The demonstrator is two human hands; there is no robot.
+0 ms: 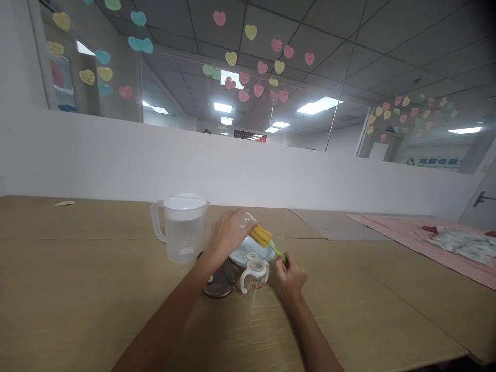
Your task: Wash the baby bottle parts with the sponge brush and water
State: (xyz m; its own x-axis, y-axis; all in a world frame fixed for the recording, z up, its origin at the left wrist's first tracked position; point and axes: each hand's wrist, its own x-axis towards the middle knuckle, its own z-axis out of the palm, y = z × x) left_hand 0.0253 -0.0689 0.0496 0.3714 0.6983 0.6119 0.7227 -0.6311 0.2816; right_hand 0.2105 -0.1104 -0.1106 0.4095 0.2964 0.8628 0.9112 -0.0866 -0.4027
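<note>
Yellow brush at the mouth of a clear vessel

In the head view, both hands are raised over a tan table. The left hand is curled around the vessel, which is tipped towards the brush; blur hides where each finger sits. The right hand, lower and further right, is closed around the brush's green handle, so the brush slants up and left between the two hands. Its yellow head is against the vessel's opening; how far inside it goes, I cannot tell.

Beneath them is a pale basin. In front of it stands a clear cup with two white handles and red lettering, upright and open. Left of the cup, a dark, see-through lid lies on the table, partly behind the left forearm. Further left, a translucent jug stands upright, its handle pointing left.

A pale slip lies near the wall. Far to the right, patterned fabric is spread on a pink cloth. Heart-shaped notes dot the glass above.
</note>
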